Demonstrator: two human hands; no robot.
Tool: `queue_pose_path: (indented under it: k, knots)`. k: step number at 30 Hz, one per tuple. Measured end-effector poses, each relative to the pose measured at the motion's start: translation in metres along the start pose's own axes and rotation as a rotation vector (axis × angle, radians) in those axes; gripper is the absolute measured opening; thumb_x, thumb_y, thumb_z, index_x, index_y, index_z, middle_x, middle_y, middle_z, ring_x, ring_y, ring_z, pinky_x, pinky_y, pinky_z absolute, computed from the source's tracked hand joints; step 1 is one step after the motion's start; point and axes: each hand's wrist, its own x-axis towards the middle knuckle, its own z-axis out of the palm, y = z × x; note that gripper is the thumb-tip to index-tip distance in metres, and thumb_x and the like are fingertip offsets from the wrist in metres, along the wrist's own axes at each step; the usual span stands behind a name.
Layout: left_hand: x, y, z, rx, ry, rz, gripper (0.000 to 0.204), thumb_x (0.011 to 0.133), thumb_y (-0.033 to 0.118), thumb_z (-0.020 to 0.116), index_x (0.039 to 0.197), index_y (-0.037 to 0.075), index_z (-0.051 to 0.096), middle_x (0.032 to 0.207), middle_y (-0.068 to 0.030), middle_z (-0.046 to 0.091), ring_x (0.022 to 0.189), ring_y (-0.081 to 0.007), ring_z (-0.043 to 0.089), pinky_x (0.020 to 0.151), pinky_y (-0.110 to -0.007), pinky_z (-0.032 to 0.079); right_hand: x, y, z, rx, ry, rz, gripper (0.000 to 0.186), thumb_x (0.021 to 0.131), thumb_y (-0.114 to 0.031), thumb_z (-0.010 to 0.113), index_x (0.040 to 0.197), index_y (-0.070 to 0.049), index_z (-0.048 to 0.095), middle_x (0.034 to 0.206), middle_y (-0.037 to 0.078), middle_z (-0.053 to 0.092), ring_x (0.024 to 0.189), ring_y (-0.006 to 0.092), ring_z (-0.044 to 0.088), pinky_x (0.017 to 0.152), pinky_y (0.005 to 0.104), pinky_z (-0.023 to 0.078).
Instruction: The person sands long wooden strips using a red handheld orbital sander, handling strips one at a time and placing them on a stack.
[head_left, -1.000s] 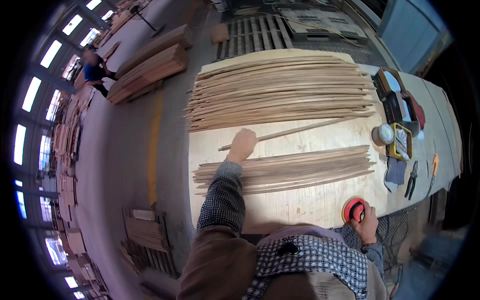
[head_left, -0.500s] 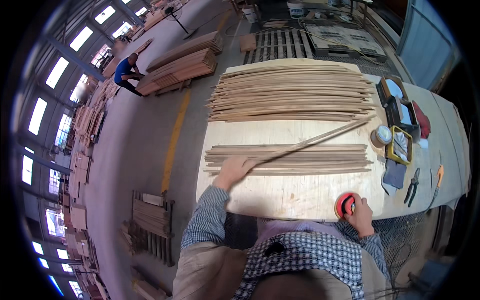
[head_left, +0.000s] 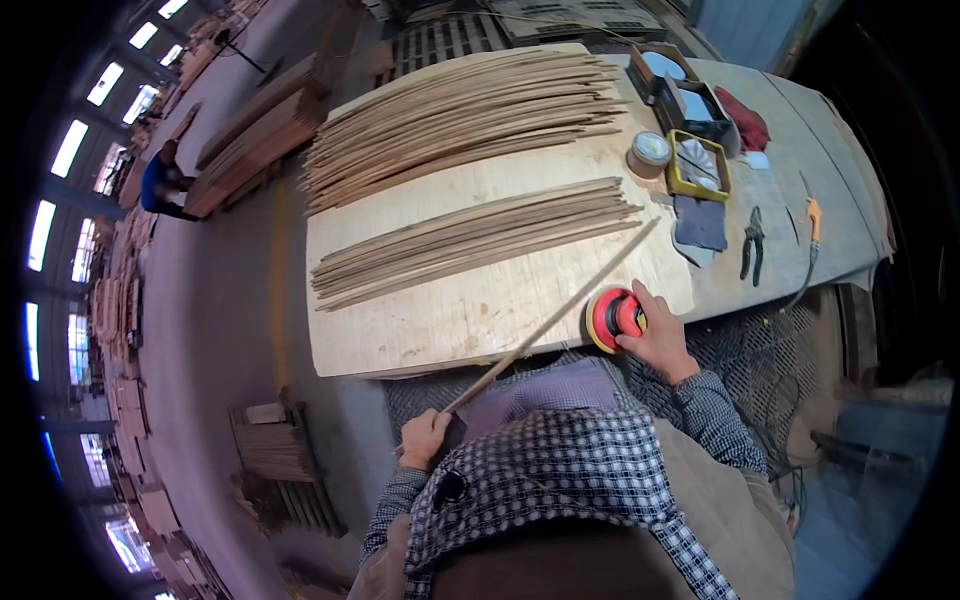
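My left hand [head_left: 426, 432] is closed on one end of a thin wooden strip [head_left: 536, 335], low by my checked apron; the strip slants up to the right across the board's near part. My right hand [head_left: 652, 338] grips a round red sander [head_left: 610, 316] beside the strip, near the board's front edge. On the pale plywood board [head_left: 390, 345] lie a bundle of wooden strips [head_left: 470, 243] and, farther back, a larger spread of strips [head_left: 460, 120].
At right on the table [head_left: 820, 170] are boxes of discs [head_left: 690, 105], a yellow tray [head_left: 700, 172], a tin [head_left: 648, 155], pliers [head_left: 752, 240] and an orange-handled air tool [head_left: 814, 215]. A person [head_left: 160, 180] bends at stacked boards [head_left: 250, 155] at far left.
My left hand has drawn a single strip from between the two bundles down toward me. My right hand has moved with the sander alongside that strip. The view has shifted.
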Motion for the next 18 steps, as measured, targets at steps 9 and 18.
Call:
queue_pose_path:
  k: [9,18]
  knots:
    - [0.035,-0.044,-0.028,0.243,0.091,0.227,0.034,0.086,0.039,0.052,0.072,0.008,0.056,0.067,-0.0147,0.061,0.062,-0.0354,0.059,0.056,-0.046,0.046,0.049,0.038,0.017,-0.182,0.190,0.041,0.080,0.060,-0.031,0.072,0.134,-0.027,0.042,0.092,0.018,0.053,0.078,0.0387,0.059,0.070,0.0445,0.049]
    - [0.059,-0.054,-0.015,0.224,0.168,0.351,0.035,0.089,0.036,0.050,0.066,0.009,0.050,0.057,-0.0142,0.057,0.050,-0.0351,0.057,0.046,-0.047,0.044,0.022,-0.039,0.107,-0.197,0.025,-0.166,0.026,0.074,-0.021,0.061,0.096,-0.008,0.056,0.093,0.014,0.062,0.084,0.0364,0.061,0.071,0.0441,0.049]
